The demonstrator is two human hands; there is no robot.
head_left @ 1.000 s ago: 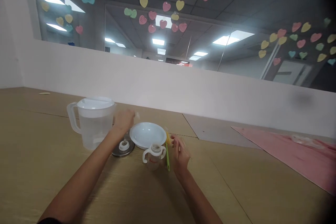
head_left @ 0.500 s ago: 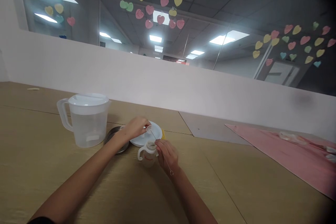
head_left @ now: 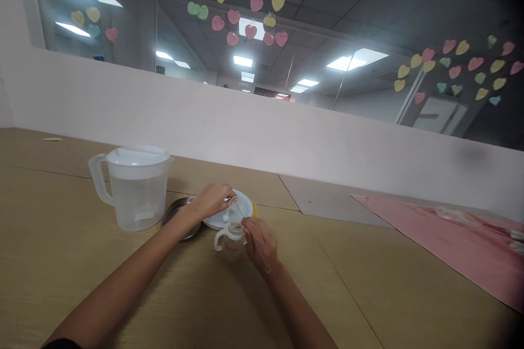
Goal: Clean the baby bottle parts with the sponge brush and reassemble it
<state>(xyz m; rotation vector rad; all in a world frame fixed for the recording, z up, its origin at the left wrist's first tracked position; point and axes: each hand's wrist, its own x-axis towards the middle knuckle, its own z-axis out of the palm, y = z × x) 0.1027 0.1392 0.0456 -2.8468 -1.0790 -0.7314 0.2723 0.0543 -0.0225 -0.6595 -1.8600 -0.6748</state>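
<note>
My left hand is closed in a pinch on a small clear straw-like piece held over the white bowl. My right hand is closed on a thin wire brush whose tip meets that piece and whose looped end pokes out by my wrist. A small clear baby cup with white handles stands open between my hands, just left of the right hand. A round metal lid lies under my left wrist.
A clear plastic jug with a white lid holds water at the left. A yellow item peeks out behind the bowl. A pink mat with clear plastic items covers the right of the wooden table. A white partition runs behind.
Both hands came together over the cup: the left lifted the small piece from by the metal lid, the right brought the thin brush to it. The head view shifted slightly right.
</note>
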